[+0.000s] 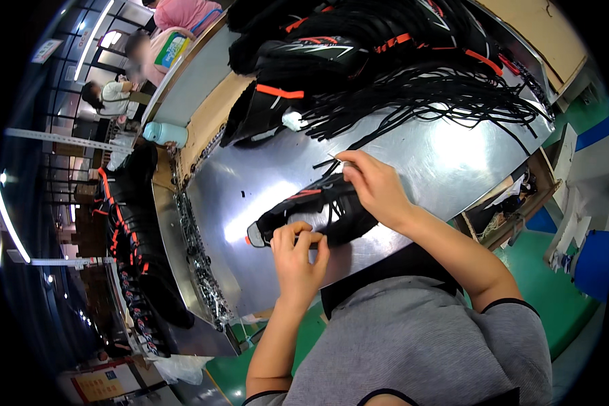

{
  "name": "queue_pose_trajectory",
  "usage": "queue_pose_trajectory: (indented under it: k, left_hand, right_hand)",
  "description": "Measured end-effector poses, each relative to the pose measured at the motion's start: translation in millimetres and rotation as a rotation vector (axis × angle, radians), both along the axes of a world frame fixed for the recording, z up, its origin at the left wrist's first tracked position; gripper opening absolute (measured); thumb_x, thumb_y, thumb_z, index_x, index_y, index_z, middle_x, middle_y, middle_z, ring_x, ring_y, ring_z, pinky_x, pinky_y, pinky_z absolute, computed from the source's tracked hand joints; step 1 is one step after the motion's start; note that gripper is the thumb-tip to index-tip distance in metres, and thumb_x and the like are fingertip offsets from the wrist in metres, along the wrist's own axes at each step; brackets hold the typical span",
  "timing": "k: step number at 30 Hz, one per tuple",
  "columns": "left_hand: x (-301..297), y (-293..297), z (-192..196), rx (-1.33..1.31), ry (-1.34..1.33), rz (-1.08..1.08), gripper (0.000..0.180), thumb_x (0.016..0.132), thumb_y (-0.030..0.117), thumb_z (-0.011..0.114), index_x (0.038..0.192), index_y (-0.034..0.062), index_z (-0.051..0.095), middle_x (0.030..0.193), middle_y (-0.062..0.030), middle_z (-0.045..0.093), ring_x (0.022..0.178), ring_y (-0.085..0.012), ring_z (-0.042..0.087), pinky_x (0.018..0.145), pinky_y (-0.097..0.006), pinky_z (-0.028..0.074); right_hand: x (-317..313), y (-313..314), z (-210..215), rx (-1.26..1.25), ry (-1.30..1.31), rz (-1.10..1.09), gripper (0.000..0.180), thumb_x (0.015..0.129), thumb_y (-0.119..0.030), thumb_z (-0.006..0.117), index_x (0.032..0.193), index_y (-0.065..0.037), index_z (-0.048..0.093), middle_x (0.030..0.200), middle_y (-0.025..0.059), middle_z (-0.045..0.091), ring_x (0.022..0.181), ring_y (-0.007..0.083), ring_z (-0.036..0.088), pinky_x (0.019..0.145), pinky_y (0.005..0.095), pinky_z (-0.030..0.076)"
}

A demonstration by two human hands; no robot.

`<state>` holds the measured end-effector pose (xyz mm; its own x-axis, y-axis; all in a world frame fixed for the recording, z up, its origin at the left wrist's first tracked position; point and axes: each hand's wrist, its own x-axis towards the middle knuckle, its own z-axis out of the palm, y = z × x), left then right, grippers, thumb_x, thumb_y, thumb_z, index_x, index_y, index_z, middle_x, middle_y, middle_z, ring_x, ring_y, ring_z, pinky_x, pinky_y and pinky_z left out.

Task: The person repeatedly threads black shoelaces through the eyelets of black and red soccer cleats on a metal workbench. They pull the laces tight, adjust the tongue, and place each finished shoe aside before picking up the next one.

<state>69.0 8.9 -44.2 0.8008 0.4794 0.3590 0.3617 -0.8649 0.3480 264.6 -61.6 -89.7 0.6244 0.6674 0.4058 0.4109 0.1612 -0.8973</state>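
Note:
A black shoe upper [348,215] with orange-red accents and a grey-lined end lies on the shiny metal tabletop [413,145]. Pale stuffing shows through its opening, and dark lacing crosses it. Thumb and fingers of my left hand [296,260] are closed in a pinch at the shoe's near edge, beside the grey-lined end. My right hand [375,186] is above the shoe's far side, its fingertips pinched on a thin pale piece [332,156] whose kind is unclear. Black lace ends [325,164] lie right by those fingertips.
Beyond the shoe spreads a tangle of black shoelaces [446,101], bound with white at one end. Black-and-orange shoes [318,54] are heaped at the back. More shoes [132,223] line the left rack. A light-blue bottle [165,133] stands back left; an open drawer [514,203] is right.

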Motion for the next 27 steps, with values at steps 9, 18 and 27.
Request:
queue_pose_trajectory:
  k: [9, 18, 27]
  left_hand:
    - [-2, 10, -10, -0.052, -0.039, 0.07, 0.025, 0.076, 0.004, 0.079, 0.092, 0.0055, 0.059, 0.083, -0.0074, 0.057, 0.079, -0.0271, 0.052, 0.073, -0.038, 0.037]
    - [-1, 13, -10, -0.024, -0.051, 0.033, 0.024, 0.078, 0.004, 0.078, 0.093, 0.006, 0.06, 0.084, -0.0065, 0.059, 0.08, -0.0267, 0.054, 0.075, -0.038, 0.037]
    - [-4, 18, -20, 0.0, -0.131, -0.061, 0.027, 0.074, -0.002, 0.078, 0.089, 0.0058, 0.058, 0.083, -0.0065, 0.058, 0.079, -0.0257, 0.053, 0.072, -0.038, 0.037]
  right_hand:
    - [-55, -53, -3, -0.214, 0.278, 0.382, 0.019, 0.1, -0.014, 0.055, 0.111, -0.001, 0.049, 0.083, 0.0156, 0.07, 0.078, 0.0322, 0.071, 0.068, 0.0392, 0.053]
    - [-55, -43, -8, -0.328, 0.248, 0.415, 0.015, 0.099, -0.011, 0.058, 0.106, -0.001, 0.05, 0.081, 0.0092, 0.071, 0.071, 0.0224, 0.069, 0.064, 0.0326, 0.051]
    - [-56, -34, -4, -0.35, 0.461, 0.415, 0.018, 0.098, -0.012, 0.061, 0.103, -0.001, 0.049, 0.075, 0.0057, 0.071, 0.067, 0.0148, 0.065, 0.062, 0.0292, 0.048]
